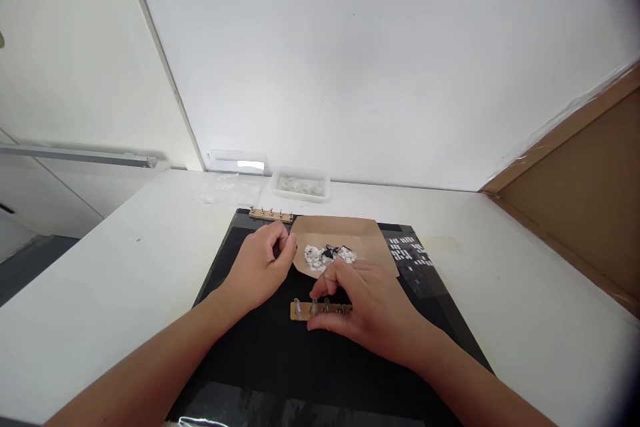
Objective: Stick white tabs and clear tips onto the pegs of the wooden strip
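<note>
A short wooden strip (300, 315) with several upright clear nail tips (297, 307) on it lies on the black mat (265, 360). My right hand (373, 303) covers its right end, with thumb and forefinger closed around one clear nail tip (314, 307) near the strip's middle. My left hand (263, 263) is curled in a pinch at the left edge of a brown paper sheet (345, 225). Whatever its fingertips hold, if anything, is hidden. On the paper is a pile of small white and black pieces (320, 257), partly behind my right hand.
Another wooden strip with metal pegs (271, 215) lies at the mat's back left corner. Behind it stand a translucent tray (301, 185) and clear plastic bags (220, 188). A sheet with small white labels (407, 250) lies at right. A white wall rises behind the table.
</note>
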`<state>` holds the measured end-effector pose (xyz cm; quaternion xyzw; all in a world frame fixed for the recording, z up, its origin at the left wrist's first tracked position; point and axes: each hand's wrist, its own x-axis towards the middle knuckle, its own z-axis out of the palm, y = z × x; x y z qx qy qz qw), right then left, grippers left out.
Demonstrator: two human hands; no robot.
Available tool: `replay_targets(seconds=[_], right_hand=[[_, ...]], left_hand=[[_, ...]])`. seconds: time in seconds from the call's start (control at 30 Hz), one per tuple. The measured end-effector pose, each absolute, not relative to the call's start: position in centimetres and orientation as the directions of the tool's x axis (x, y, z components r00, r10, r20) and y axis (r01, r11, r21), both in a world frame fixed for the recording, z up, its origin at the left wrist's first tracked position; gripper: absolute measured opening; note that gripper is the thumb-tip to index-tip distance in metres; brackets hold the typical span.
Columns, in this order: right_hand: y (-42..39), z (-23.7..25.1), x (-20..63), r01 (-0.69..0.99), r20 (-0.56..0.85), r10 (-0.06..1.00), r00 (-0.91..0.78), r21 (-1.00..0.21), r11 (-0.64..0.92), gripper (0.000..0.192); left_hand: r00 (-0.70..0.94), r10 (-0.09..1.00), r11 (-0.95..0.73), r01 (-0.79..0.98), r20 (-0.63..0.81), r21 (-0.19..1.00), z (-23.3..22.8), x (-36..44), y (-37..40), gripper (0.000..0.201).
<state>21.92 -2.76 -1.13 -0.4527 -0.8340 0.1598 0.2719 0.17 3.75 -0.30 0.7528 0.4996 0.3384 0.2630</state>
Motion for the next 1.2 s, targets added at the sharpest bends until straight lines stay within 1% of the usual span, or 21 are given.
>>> replay_targets(seconds=[0.37,0.63,0.73,0.9,1.03,1.2], right_hand=[[-2.73,-0.86,21.79,0.686,0.291,0.843,-0.453,-0.490,0.538,0.045],[-2.70,-0.80,21.80,0.671,0.274,0.848,-0.454,-0.522,0.527,0.045],[-2.62,-0.85,21.84,0.668,0.281,0.841,-0.463,-0.513,0.539,0.045],[-2.59,-0.95,21.87,0.665,0.283,0.832,-0.478,-0.503,0.553,0.046],[-2.68,-0.97,21.87,0.676,0.297,0.820,-0.490,-0.465,0.572,0.046],[-2.73,-0.95,21.93,0.688,0.301,0.780,-0.548,-0.367,0.626,0.036]], left_hand=[[0.301,0.915,-0.399,0.568,0.270,0.720,-0.29,0.30,3.64,0.037],[0.311,0.915,-0.397,0.567,0.259,0.721,-0.21,0.28,3.50,0.035],[0.318,0.918,-0.382,0.550,0.237,0.742,-0.20,0.31,3.39,0.029],[0.310,0.925,-0.350,0.472,0.219,0.809,-0.52,0.31,3.31,0.017],[0.300,0.925,-0.352,0.434,0.235,0.829,-0.92,0.29,3.36,0.017],[0.308,0.921,-0.359,0.429,0.240,0.829,-0.93,0.33,3.34,0.019]])
